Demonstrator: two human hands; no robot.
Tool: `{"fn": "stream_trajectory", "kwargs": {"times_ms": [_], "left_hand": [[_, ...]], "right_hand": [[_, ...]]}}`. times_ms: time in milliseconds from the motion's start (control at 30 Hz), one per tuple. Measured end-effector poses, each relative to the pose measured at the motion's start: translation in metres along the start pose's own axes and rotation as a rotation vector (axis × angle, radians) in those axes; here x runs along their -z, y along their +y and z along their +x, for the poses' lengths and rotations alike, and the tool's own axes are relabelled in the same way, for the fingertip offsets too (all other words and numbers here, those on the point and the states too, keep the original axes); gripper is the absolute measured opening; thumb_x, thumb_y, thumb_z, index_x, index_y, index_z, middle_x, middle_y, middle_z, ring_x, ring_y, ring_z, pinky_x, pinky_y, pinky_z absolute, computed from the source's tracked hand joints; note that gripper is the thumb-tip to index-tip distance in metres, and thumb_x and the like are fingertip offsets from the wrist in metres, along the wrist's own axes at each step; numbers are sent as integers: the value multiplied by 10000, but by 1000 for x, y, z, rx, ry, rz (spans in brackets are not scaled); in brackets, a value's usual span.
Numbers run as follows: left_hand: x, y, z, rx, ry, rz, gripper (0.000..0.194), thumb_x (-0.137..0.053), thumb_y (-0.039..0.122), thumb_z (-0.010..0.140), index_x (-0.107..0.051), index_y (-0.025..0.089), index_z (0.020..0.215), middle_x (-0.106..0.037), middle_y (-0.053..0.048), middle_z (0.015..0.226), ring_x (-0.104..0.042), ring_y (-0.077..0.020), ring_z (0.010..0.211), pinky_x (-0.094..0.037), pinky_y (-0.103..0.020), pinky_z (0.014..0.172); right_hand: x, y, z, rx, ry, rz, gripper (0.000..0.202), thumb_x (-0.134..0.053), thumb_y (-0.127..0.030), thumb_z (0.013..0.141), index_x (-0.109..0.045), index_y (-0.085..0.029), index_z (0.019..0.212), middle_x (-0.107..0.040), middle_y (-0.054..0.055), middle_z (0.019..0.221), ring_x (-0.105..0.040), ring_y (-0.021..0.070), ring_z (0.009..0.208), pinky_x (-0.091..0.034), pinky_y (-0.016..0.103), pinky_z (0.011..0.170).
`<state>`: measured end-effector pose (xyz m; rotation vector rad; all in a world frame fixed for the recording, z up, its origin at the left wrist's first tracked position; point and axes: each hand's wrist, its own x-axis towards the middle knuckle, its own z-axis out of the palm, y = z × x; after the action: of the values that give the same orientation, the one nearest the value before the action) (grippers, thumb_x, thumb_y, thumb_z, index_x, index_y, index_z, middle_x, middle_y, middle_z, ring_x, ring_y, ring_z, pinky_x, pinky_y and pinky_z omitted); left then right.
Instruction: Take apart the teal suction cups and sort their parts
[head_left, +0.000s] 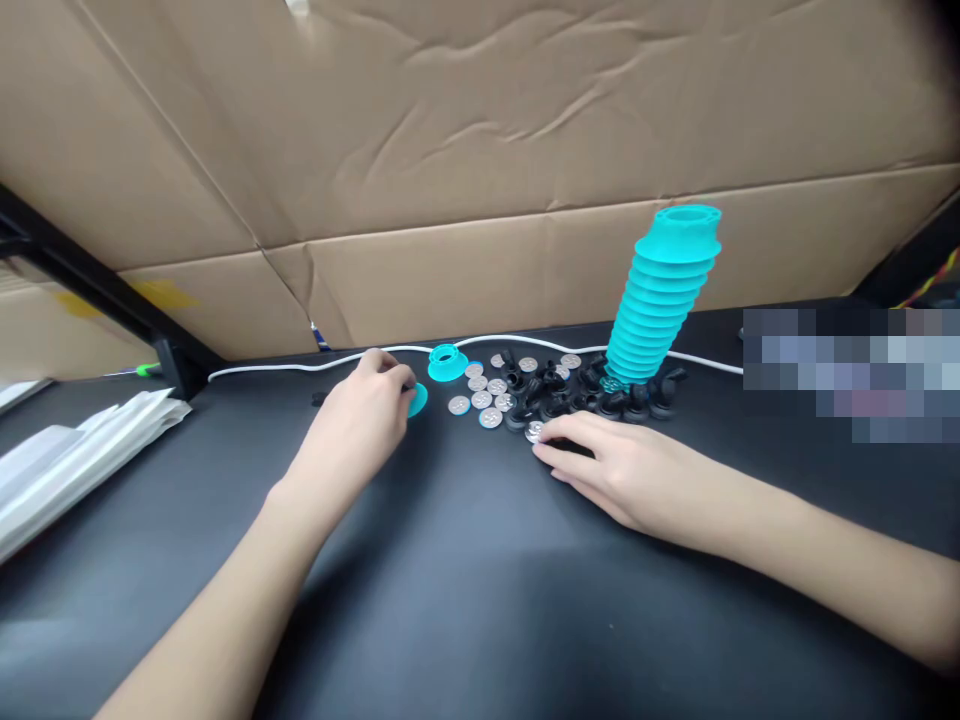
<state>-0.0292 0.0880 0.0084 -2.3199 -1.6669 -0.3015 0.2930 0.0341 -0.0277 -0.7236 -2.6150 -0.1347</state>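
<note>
My left hand (360,405) is curled over a teal piece (418,401), its fingers closed on it; most of that piece is hidden behind them. To the left of this hand a small black part (319,399) shows. A flanged teal ring (448,362) stands on the table just beyond it. My right hand (600,462) has its fingertips closed at the edge of a round silver disc (535,431) with holes. Several similar silver discs (490,418) lie between my hands. Black knob-like parts (555,405) are heaped beside them, in front of my right hand.
A tall leaning stack of teal flanged rings (660,295) rises behind the black parts. A white cable (300,367) runs along the back, below a cardboard wall (480,180). White flat packets (75,450) lie at the left, near a black metal frame (176,355).
</note>
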Motion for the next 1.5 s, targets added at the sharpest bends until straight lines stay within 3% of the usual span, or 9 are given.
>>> {"fn": "stream_trajectory", "kwargs": {"times_ms": [233,467,633,733,833,900,1067,1200,1500], "left_hand": [[13,11,-4,-28,-50,-34,259,-595,295,953,-697,180,1161,-641,-113,1060,-707,-296,911,-589,-409,860],[21,21,-9,-78,-114,-50,203,-608,332,928,-682,194,1057,-646,-80,962,-679,-285,819,-545,-390,742],[35,27,-13,-255,-194,-317,152,-624,316,927,-665,223,1041,-664,-63,1066,-670,-234,875,-535,-348,769],[39,37,-15,-384,-282,-543,144,-651,259,938,-644,231,1079,-670,-49,1088,-658,-217,944,-548,-328,828],[33,47,-15,-426,-317,-760,215,-724,257,939,-640,229,1135,-680,-58,1163,-659,-221,1034,-563,-344,928],[24,53,-13,-393,-313,-878,366,-817,308,905,-638,238,1217,-686,-61,1216,-660,-224,1089,-571,-339,954],[6,60,-9,-409,-230,-808,405,-888,467,841,-740,204,1111,-712,-46,986,-644,-207,909,-532,-325,817],[-3,65,-10,-406,-167,-863,431,-902,449,827,-757,186,1137,-696,-37,919,-614,-162,773,-516,-291,732],[-7,68,-8,-443,-218,-950,444,-943,428,775,-754,190,1099,-743,-46,984,-670,-201,889,-539,-318,821]], "right_hand": [[-2,-1,0,-26,-4,-70,296,-490,-179,1075,-708,-60,1234,-703,232,1284,-756,313,1073,-688,429,846],[-5,-1,-2,-35,-5,-54,298,-492,-177,1075,-707,-52,1239,-720,229,1295,-770,317,1073,-691,439,856],[2,0,-1,-42,43,36,282,-515,-183,1072,-717,-79,1239,-722,210,1299,-770,305,1073,-685,435,869],[6,-1,2,-74,67,216,231,-540,-188,1067,-734,-147,1186,-740,152,1230,-763,259,1038,-664,397,895],[8,-1,5,-135,121,393,152,-577,-218,1062,-726,-192,1078,-746,101,1102,-742,214,951,-634,350,865],[9,-1,6,-176,173,438,113,-602,-243,1056,-698,-200,1016,-734,83,1019,-721,205,890,-612,341,812],[12,-1,9,-217,259,464,52,-655,-247,1035,-652,-201,1058,-686,57,958,-678,173,800,-583,315,741],[10,0,10,-233,276,529,200,-664,-240,1033,-648,-210,1230,-689,63,1025,-693,161,789,-615,312,747],[4,-1,8,-238,204,693,213,-705,-246,1010,-730,-226,1221,-719,79,1085,-704,154,787,-630,310,748]]}}
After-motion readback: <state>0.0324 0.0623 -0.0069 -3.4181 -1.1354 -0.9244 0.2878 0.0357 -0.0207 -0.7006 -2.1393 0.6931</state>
